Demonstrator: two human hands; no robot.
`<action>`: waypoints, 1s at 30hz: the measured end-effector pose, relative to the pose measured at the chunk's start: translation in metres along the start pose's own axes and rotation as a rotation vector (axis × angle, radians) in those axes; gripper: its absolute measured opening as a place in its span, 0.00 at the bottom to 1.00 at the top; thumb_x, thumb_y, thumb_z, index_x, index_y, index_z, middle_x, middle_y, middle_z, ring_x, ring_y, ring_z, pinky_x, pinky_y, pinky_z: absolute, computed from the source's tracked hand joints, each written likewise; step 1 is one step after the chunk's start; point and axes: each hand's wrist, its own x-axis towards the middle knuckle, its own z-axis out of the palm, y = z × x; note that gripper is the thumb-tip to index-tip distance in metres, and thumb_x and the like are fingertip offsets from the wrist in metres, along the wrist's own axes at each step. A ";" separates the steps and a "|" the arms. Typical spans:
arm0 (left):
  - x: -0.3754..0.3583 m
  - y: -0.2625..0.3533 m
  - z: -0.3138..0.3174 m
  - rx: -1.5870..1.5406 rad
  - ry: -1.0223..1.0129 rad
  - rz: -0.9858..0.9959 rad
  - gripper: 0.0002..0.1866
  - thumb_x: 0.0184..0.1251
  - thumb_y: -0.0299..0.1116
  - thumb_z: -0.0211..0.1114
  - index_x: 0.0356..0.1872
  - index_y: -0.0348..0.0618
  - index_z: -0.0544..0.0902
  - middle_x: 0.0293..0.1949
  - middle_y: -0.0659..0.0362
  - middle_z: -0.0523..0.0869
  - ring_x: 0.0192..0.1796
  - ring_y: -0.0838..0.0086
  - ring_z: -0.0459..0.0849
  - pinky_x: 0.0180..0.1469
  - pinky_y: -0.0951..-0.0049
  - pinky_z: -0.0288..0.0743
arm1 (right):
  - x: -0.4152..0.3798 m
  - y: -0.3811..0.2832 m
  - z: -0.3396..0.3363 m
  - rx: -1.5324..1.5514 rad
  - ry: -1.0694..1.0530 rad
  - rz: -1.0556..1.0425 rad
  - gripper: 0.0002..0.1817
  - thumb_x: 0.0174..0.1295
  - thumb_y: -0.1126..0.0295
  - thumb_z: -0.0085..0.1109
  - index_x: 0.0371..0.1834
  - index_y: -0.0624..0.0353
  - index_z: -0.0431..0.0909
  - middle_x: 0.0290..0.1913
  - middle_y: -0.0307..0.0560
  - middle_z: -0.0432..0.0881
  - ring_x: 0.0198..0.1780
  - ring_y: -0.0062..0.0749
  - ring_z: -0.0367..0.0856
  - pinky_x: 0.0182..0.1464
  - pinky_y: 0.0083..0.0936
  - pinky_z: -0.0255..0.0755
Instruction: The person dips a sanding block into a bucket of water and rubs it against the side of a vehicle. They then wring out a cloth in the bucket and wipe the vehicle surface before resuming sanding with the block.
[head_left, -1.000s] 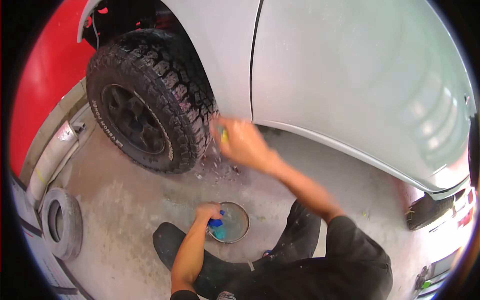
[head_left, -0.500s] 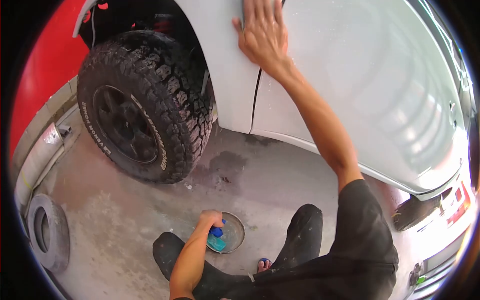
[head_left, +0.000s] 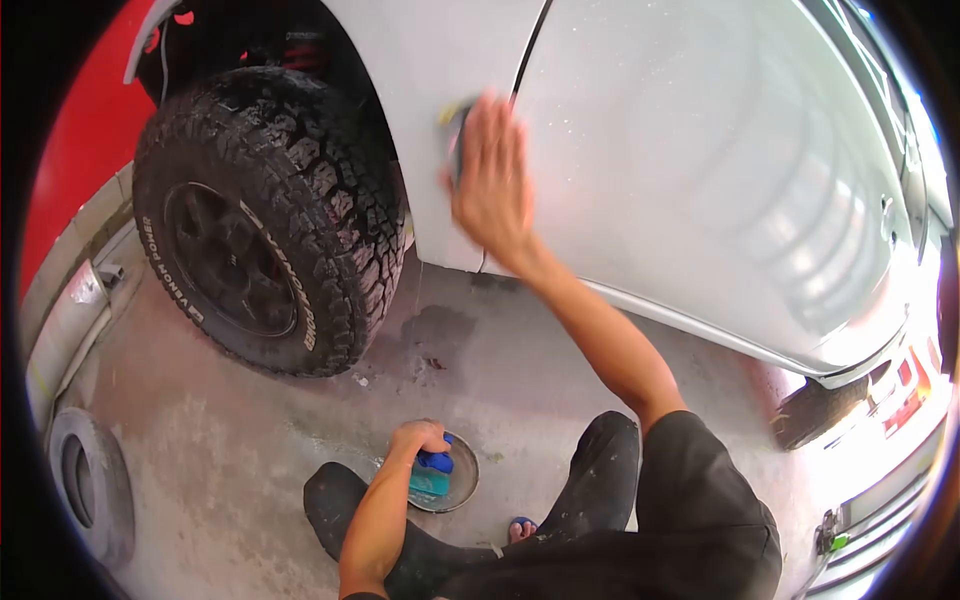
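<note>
My right hand (head_left: 490,175) lies against the white car body (head_left: 640,150) by the seam between fender and door, its fingers closed around a dark, thin-edged block (head_left: 460,145); motion blurs it somewhat. A small yellowish patch shows beside the block's top. Low over the floor, my left hand (head_left: 425,438) grips a blue thing (head_left: 436,460), perhaps a cloth, at the round pan (head_left: 468,480). A teal piece (head_left: 429,482) is just beneath the blue thing, within the pan's rim.
A large black off-road tyre (head_left: 270,220) stands in the wheel arch at the left. A grey loose tyre (head_left: 90,490) lies at the lower left, near a rolled sheet (head_left: 70,325). The grey floor (head_left: 230,460) has wet patches. My knees flank the pan.
My right hand has slid down the car panel and slightly left with the dark block. The left hand stays at the pan, with the blue thing still gripped. The view has shifted slightly.
</note>
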 end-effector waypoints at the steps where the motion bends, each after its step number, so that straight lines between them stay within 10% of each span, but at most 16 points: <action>1: 0.006 0.000 0.007 -0.011 -0.014 -0.005 0.28 0.65 0.51 0.67 0.63 0.50 0.88 0.66 0.53 0.88 0.66 0.56 0.87 0.66 0.52 0.81 | -0.019 0.000 0.003 0.055 -0.057 -0.072 0.50 0.74 0.45 0.57 0.83 0.78 0.53 0.88 0.72 0.47 0.89 0.65 0.42 0.88 0.53 0.37; 7: 0.012 0.003 -0.006 0.083 -0.014 -0.006 0.30 0.66 0.52 0.66 0.66 0.50 0.87 0.67 0.53 0.87 0.67 0.57 0.87 0.67 0.54 0.80 | 0.171 0.055 -0.034 -0.066 0.472 -0.021 0.45 0.79 0.46 0.49 0.80 0.81 0.58 0.83 0.75 0.58 0.85 0.67 0.53 0.86 0.55 0.45; 13: 0.022 -0.005 -0.002 -0.040 0.033 0.024 0.31 0.65 0.54 0.67 0.66 0.49 0.86 0.67 0.52 0.87 0.66 0.57 0.87 0.66 0.54 0.80 | 0.005 0.017 -0.015 -0.099 -0.076 -0.217 0.49 0.79 0.38 0.40 0.82 0.77 0.58 0.87 0.68 0.54 0.89 0.60 0.46 0.88 0.50 0.38; 17: 0.013 -0.007 0.005 0.065 0.042 -0.005 0.31 0.65 0.54 0.68 0.65 0.49 0.87 0.66 0.52 0.88 0.64 0.58 0.88 0.66 0.54 0.81 | 0.177 0.060 -0.037 -0.224 0.312 -0.017 0.49 0.79 0.39 0.44 0.82 0.78 0.56 0.88 0.67 0.50 0.89 0.60 0.46 0.87 0.52 0.39; 23: 0.024 -0.017 0.004 -0.073 0.110 0.031 0.28 0.64 0.52 0.70 0.62 0.49 0.89 0.63 0.52 0.90 0.63 0.57 0.90 0.64 0.55 0.83 | 0.031 0.020 -0.013 0.010 0.075 -0.102 0.49 0.77 0.40 0.50 0.81 0.80 0.57 0.85 0.72 0.54 0.87 0.64 0.50 0.86 0.54 0.44; 30: -0.011 -0.012 -0.015 -0.048 0.064 0.013 0.28 0.64 0.52 0.69 0.61 0.46 0.89 0.61 0.49 0.90 0.61 0.56 0.90 0.63 0.57 0.84 | 0.172 0.057 -0.032 -0.134 0.309 -0.049 0.56 0.70 0.30 0.54 0.77 0.80 0.63 0.82 0.73 0.61 0.84 0.66 0.56 0.86 0.54 0.46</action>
